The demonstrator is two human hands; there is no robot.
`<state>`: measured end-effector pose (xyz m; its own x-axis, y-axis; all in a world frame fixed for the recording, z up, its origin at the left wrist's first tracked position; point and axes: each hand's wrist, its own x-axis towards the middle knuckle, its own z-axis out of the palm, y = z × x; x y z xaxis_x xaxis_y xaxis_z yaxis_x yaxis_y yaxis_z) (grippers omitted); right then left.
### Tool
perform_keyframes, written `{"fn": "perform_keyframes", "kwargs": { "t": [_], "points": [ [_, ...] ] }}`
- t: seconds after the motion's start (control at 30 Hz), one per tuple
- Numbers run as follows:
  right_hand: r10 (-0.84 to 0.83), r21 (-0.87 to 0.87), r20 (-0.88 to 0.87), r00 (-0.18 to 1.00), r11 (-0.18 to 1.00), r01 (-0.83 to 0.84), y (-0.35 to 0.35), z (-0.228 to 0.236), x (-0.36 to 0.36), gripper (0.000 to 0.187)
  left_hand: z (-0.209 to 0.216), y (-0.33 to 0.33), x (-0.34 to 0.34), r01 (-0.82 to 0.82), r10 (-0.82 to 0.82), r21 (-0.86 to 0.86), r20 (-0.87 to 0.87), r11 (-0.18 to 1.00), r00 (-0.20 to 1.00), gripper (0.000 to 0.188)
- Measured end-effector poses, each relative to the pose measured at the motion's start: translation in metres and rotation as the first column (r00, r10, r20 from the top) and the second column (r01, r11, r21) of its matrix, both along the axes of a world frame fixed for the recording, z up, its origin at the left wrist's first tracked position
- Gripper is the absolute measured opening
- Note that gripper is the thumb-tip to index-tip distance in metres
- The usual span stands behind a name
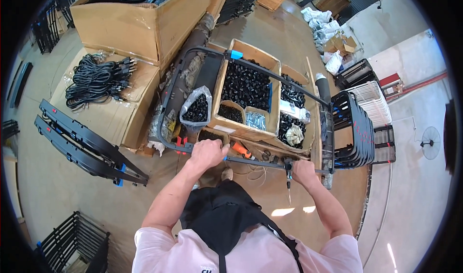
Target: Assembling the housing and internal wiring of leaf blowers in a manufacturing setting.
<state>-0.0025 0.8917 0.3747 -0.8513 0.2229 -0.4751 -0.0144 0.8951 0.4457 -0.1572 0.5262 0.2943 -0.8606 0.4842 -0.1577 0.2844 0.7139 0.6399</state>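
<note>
In the head view, the left hand [207, 153] has its fingers bent shut around the near bar of a big black frame [255, 163], perhaps to keep it still. The right hand [305, 172] is curled by the other end of that bar, next to a dark drill [288, 165] with its thin tip pointing toward the person; what those fingers grip, and how tightly, cannot be told. The frame lies over the boxes, maybe so its sides are easy to reach. Under it, a big box [264, 135] has black parts [243, 82] and small silver pieces [255, 120], likely kept close for grabbing
</note>
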Motion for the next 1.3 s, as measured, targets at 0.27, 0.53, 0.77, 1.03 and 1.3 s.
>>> {"fn": "perform_keyframes", "kwargs": {
  "t": [0.27,0.53,0.77,1.03,1.3],
  "points": [
    [0.041,-0.016,0.033,0.999,0.999,-0.040,0.009,0.004,0.011,0.024,0.001,0.002,-0.002,-0.040,0.040,0.015,-0.014,0.999,0.999,0.049],
    [0.216,-0.240,-0.481,0.850,0.900,-0.364,-0.014,0.011,-0.004,0.015,0.001,-0.002,0.006,-0.096,0.096,-0.014,-0.026,0.995,0.995,0.046],
    [-0.047,-0.481,-0.350,0.936,0.866,-0.137,0.010,0.015,0.011,0.032,0.010,0.011,0.014,-0.128,0.132,0.050,-0.107,0.991,0.985,0.040],
    [0.421,-0.362,-0.519,0.743,0.680,-0.638,0.039,0.000,0.014,0.036,0.017,0.004,0.048,-0.274,0.294,0.109,-0.425,0.956,0.856,0.025],
    [0.308,-0.399,-0.013,0.951,0.871,-0.287,0.010,0.035,0.007,0.045,0.043,-0.052,0.053,-0.440,0.490,0.217,-0.377,0.872,0.786,0.022]
  ]
}}
